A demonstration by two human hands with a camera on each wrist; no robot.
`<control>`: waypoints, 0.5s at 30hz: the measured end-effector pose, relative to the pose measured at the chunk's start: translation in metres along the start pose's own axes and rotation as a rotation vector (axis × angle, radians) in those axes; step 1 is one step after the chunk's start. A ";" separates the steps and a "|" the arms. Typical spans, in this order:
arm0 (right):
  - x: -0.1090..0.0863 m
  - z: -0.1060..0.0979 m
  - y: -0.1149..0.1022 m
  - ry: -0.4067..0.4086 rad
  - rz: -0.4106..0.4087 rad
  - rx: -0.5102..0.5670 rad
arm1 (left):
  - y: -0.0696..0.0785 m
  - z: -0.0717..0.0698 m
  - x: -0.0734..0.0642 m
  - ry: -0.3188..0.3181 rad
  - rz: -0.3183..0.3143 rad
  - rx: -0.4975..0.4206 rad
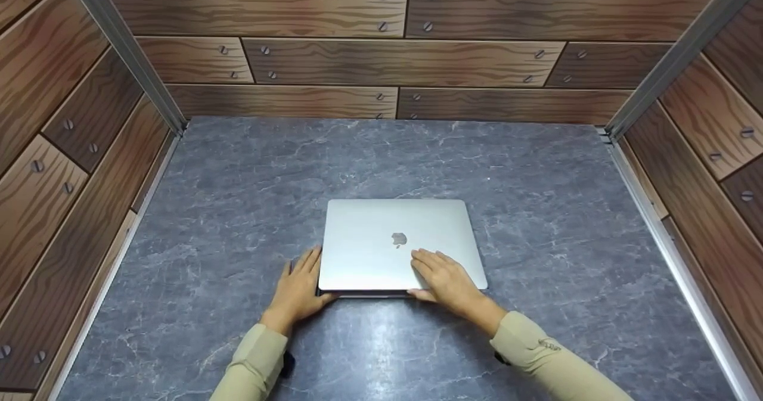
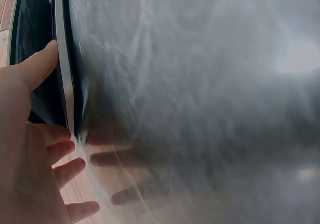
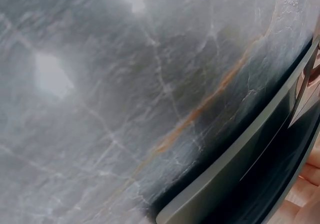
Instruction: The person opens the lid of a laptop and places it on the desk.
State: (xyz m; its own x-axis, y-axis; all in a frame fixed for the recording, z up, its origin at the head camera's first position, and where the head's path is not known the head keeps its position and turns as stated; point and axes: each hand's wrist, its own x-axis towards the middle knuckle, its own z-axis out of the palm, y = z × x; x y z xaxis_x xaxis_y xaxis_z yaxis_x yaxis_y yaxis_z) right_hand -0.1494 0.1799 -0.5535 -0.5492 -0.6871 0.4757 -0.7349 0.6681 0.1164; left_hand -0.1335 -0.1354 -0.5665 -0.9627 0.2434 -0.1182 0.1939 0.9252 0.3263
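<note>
A silver laptop (image 1: 360, 228) with a dark apple logo lies on the table, its lid raised slightly from the base along the near edge. My left hand (image 1: 297, 291) is at its near left corner, fingers straight along the side and thumb against the front edge. In the left wrist view, the thumb touches the base's edge (image 2: 65, 69) below the dark gap. My right hand (image 1: 450, 283) has its fingers flat on the lid near the front right, the thumb at the lid's front edge. The right wrist view shows the gap above the base (image 3: 240, 144); most of that hand is out of frame.
The grey marbled table (image 1: 381, 157) extends around the laptop on all sides. Wood-patterned panels (image 1: 328, 61) rise behind it and on both sides, with metal posts (image 1: 673, 61) at the back corners. Light reflects off the tabletop in front of the laptop.
</note>
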 end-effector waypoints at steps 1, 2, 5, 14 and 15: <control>0.000 0.000 0.000 0.006 -0.002 0.000 | 0.000 0.000 0.000 0.001 0.002 -0.002; -0.001 0.001 0.000 0.011 -0.002 0.000 | 0.000 -0.001 0.000 0.000 0.003 -0.005; -0.001 0.001 0.001 0.022 -0.002 0.006 | 0.001 -0.002 0.001 -0.003 0.008 -0.009; 0.000 0.000 0.001 0.068 -0.018 0.039 | -0.001 -0.001 0.001 0.008 0.041 -0.045; 0.000 0.000 0.002 0.077 -0.023 0.044 | -0.001 -0.001 0.001 0.010 0.044 -0.048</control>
State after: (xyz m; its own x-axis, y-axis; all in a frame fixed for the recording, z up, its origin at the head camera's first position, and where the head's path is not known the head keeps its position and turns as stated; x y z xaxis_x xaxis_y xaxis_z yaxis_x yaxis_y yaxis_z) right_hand -0.1506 0.1813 -0.5540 -0.5012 -0.6770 0.5389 -0.7645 0.6382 0.0908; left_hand -0.1346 -0.1365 -0.5658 -0.9552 0.2806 -0.0937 0.2270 0.8985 0.3758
